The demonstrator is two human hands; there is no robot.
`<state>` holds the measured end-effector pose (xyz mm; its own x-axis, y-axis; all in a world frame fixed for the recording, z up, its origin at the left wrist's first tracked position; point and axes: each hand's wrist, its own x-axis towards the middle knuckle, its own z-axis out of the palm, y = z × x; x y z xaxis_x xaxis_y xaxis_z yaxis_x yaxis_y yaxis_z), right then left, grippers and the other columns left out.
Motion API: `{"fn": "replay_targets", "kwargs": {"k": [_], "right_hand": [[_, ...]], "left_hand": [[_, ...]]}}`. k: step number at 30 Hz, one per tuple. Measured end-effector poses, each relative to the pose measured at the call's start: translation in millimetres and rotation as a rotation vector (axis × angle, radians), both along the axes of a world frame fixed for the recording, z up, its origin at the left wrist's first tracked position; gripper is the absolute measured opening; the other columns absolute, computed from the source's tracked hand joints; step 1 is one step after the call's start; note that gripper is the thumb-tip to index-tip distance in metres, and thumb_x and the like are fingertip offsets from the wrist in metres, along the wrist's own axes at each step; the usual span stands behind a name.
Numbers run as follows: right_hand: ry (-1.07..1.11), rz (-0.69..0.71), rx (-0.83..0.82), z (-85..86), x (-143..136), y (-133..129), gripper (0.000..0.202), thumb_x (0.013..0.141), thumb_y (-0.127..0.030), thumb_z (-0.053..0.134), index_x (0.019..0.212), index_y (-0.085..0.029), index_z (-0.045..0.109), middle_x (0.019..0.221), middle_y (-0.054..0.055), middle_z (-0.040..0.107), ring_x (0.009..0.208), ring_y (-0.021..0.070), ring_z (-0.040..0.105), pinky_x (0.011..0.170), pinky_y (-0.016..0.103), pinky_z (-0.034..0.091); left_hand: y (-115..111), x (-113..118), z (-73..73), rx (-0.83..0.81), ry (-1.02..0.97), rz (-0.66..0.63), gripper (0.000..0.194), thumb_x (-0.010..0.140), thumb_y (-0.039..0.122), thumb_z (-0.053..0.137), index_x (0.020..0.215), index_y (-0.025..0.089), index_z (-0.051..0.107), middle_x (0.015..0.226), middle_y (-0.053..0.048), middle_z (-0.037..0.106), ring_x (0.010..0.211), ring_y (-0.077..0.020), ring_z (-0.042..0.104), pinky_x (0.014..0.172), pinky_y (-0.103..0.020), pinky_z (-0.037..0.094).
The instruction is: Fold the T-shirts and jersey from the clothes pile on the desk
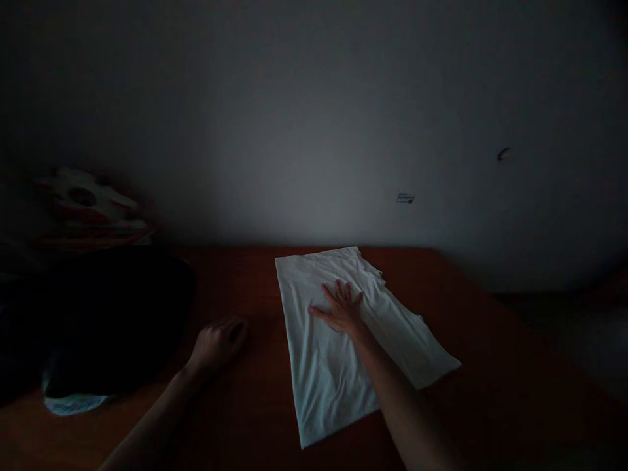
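White cloth lies with its long axis seemingly far-left to near-right.

White cloth, wrinkled and uneven-edged, lies spread on the table.
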<state>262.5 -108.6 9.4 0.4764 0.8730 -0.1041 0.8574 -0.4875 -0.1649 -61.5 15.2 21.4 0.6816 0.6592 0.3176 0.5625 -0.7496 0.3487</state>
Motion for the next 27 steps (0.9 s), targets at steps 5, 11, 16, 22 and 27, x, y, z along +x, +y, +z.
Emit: {"fn": "replay_targets", "kwargs": {"k": [5, 11, 16, 22, 27], "right_hand": [[0.007, -0.021, 0.026, 4.1, 17.6, -10.6, 0.094, 0.082, -0.091, 0.028, 0.16, -0.04, 0.021, 0.171, 0.009, 0.007, 0.154, 0.0439, -0.002, 0.11, 0.079, 0.0], [0.011, -0.135, 0.004, 3.8, 62.4, -35.2, 0.092, 0.083, -0.09, 0.03, 0.16, -0.041, 0.019, 0.172, 0.007, 0.004, 0.154, 0.0428, -0.004, 0.111, 0.076, -0.002], [-0.005, -0.219, -0.028, 1.3, 107.3, -62.2, 0.095, 0.081, -0.092, 0.029, 0.161, -0.041, 0.015, 0.172, 0.008, 0.003, 0.154, 0.043, -0.004, 0.11, 0.078, -0.003], [-0.022, -0.309, -0.037, 0.6, 160.8, -106.2, 0.094, 0.083, -0.091, 0.026, 0.161, -0.04, 0.016, 0.172, 0.009, 0.005, 0.155, 0.042, -0.003, 0.111, 0.077, -0.001], [-0.042, -0.313, -0.069, 0.6, 196.2, -131.4, 0.092, 0.084, -0.089, 0.028, 0.161, -0.04, 0.018, 0.172, 0.007, 0.007, 0.155, 0.0411, 0.001, 0.113, 0.077, 0.004]], "left_hand": [[-7.0, 60.7, 10.3, -0.096, 0.001, 0.007, 0.043, 0.09, 0.055, 0.042, 0.083, 0.023, 0.071, 0.087, -0.007, 0.077, 0.076, -0.0239, 0.071, 0.068, -0.03, 0.05], [-0.5, 64.1, 6.2, -0.341, -0.102, 0.115, 0.052, 0.08, 0.068, 0.048, 0.085, 0.022, 0.071, 0.085, -0.006, 0.077, 0.075, -0.026, 0.071, 0.066, -0.032, 0.052], [6.7, 57.6, 3.2, -0.43, -0.108, 0.241, 0.058, 0.075, 0.076, 0.048, 0.083, 0.022, 0.069, 0.081, -0.004, 0.076, 0.077, -0.0274, 0.07, 0.068, -0.033, 0.053], [6.4, 65.1, -0.6, -0.384, -0.034, 0.204, 0.048, 0.072, 0.073, 0.052, 0.084, 0.03, 0.07, 0.083, 0.005, 0.077, 0.081, -0.026, 0.071, 0.072, -0.032, 0.052], [4.7, 66.3, 2.4, -0.365, 0.038, 0.219, 0.048, 0.073, 0.071, 0.049, 0.081, 0.028, 0.069, 0.079, 0.002, 0.076, 0.075, -0.0257, 0.071, 0.066, -0.03, 0.051]]}}
